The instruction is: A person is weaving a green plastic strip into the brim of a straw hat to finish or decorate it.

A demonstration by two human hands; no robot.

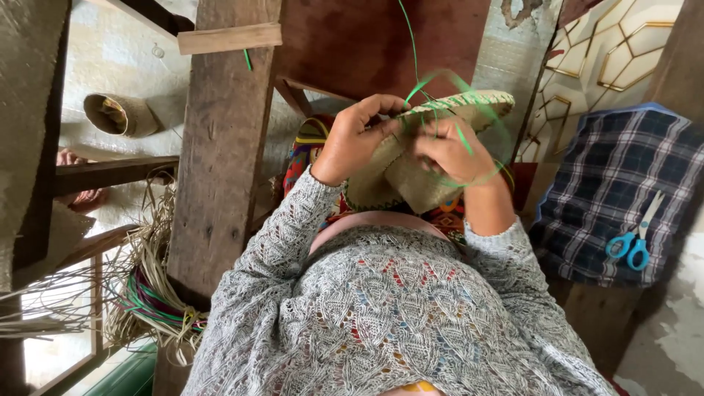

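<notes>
Your left hand [352,139] is closed in a firm grip on the woven straw piece [411,165], fingers curled over its upper edge and thumb underneath, so the work sits pinched between your two hands just in front of your chest. Your right hand [451,150] is closed as well, its fingertips pinching the green strip [463,139] right at the rim with the green-and-straw border [469,101]. The strip loops out in a wide curve to the right of that grip and another length rises straight up from between your hands. The woven piece runs long from your left grip up and away to the right, its trimmed rim on the far side, and your right hand is the nearer one to that rim. Well off to the right of your right grip, blue-handled scissors [632,238] lie on a checked cloth [623,191]. Below your left elbow a bundle of loose straw [150,286] hangs beside a wooden post [224,139].
</notes>
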